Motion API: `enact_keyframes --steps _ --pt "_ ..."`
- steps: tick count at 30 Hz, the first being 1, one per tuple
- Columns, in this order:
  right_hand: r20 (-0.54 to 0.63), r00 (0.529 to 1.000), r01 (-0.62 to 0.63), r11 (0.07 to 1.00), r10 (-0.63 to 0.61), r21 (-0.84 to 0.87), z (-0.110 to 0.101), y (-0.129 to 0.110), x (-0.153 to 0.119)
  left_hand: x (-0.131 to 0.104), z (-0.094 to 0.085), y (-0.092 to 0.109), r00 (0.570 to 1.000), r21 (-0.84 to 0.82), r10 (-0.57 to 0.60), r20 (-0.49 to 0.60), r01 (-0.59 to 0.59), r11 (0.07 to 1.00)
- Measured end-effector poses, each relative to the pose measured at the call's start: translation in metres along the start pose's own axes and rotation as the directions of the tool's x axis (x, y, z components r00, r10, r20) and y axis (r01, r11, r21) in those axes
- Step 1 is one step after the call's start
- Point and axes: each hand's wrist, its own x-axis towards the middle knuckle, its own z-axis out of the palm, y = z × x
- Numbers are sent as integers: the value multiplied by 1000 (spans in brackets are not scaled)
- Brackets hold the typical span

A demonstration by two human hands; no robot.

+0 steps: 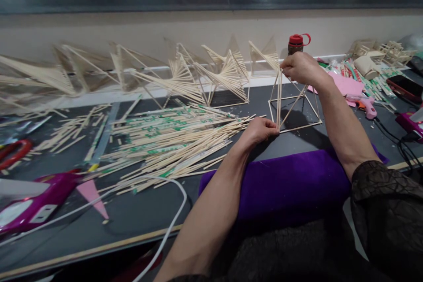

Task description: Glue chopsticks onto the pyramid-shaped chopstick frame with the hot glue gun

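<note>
A small open frame [299,128] of thin wooden chopsticks stands on the dark table in front of me. At its near left corner, my left hand [262,131] pinches the lower end of an upright chopstick [280,101]. My right hand [300,68] is closed around the upper end, at the top of the frame; its fingertips partly hide the joint. Two upright sticks run close together between my hands, while others slant to the far corners. Left of the frame lies a big pile of loose and wrapped chopsticks [178,141] with green-printed sleeves.
Several fanned stick structures [224,72] line the wall. A red-capped bottle [295,44] stands behind my right hand. To the right are a pink glue gun [360,102] with its cord and a phone [405,86]. Purple cloth [294,180] covers the near edge; a white cable [180,189] crosses the left.
</note>
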Motion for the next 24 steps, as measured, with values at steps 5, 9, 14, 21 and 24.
enact_keyframes --steps 5,9,14,21,24 --pt "-15 1000 6 1000 -5 22 2 -1 -2 -3 0 3 1000 -16 -3 -11 3 1000" --pt "-24 999 34 999 -33 39 3 2 0 -3 1 3 1000 -30 -19 -15 18 999" --pt "-30 999 34 998 -33 45 5 5 3 -1 1 1 1000 -34 -14 -19 14 999" --pt "-19 1000 20 1000 -20 8 2 0 -2 -2 1 3 1000 -25 -11 -20 11 1000" --pt "-2 1000 -18 1000 18 7 0 -3 -3 -3 1 5 1000 -31 -23 -18 22 999"
